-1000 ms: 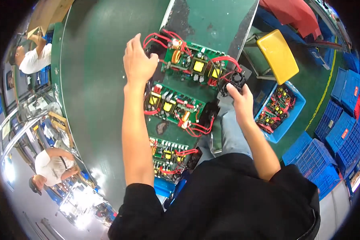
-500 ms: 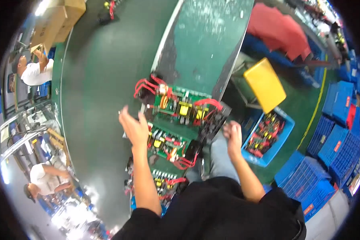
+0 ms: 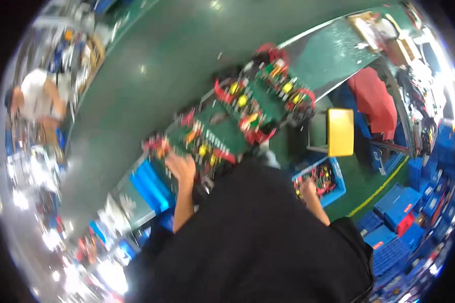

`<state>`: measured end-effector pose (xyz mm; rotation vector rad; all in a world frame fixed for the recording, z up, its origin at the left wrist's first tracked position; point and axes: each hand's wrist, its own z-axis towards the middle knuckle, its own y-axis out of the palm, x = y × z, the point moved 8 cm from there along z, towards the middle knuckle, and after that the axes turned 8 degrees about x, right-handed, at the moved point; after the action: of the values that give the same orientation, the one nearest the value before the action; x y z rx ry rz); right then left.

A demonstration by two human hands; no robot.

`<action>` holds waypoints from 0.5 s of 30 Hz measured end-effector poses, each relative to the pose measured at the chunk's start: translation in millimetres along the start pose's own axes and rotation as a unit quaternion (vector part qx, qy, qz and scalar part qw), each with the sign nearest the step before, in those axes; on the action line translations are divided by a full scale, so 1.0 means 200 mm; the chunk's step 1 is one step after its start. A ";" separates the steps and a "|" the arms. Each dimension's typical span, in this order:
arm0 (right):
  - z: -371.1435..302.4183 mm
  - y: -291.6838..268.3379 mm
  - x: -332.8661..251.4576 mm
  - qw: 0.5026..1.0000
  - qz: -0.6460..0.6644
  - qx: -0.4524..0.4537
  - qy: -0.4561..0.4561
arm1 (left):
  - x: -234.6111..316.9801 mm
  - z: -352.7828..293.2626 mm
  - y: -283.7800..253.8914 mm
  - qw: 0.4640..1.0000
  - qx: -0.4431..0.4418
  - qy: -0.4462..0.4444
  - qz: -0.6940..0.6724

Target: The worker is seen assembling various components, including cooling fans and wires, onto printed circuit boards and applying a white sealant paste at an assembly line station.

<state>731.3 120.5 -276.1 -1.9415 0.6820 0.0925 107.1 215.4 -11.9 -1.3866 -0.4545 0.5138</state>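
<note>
Fingers of the left hand (image 3: 179,169) now rest on the nearest circuit board (image 3: 202,141), their spread too blurred to tell; the right hand (image 3: 308,189) has dropped into the blue bin (image 3: 338,192) of boards, grip unclear, probably fetching another

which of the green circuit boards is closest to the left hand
The nearest green board, right at the left hand; the other boards lie farther up the bench.

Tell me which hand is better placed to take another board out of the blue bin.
Right. The right hand is already at the blue bin of boards; the left hand is over the circuit boards on the bench.
</note>
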 end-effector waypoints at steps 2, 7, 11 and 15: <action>0.25 -0.04 0.42 0.737 0.606 -0.216 0.206 | -0.15 -0.10 0.12 0.995 -0.035 -0.080 -0.053; 0.11 -0.25 -0.44 0.815 0.511 -0.051 0.268 | -0.49 -0.46 0.20 0.973 0.073 -0.172 -0.134; -0.02 -0.53 -0.61 0.974 -0.119 -0.023 -0.190 | -0.38 -0.68 0.11 0.953 0.078 -0.217 -0.195; -0.01 -0.65 -0.50 0.977 0.019 -0.029 -0.212 | -0.30 -0.78 -0.05 0.968 0.150 -0.169 -0.104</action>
<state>712.3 200.4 -134.5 -1.8805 0.4333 0.5395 150.8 53.1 -23.5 -0.9479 -0.7583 0.6208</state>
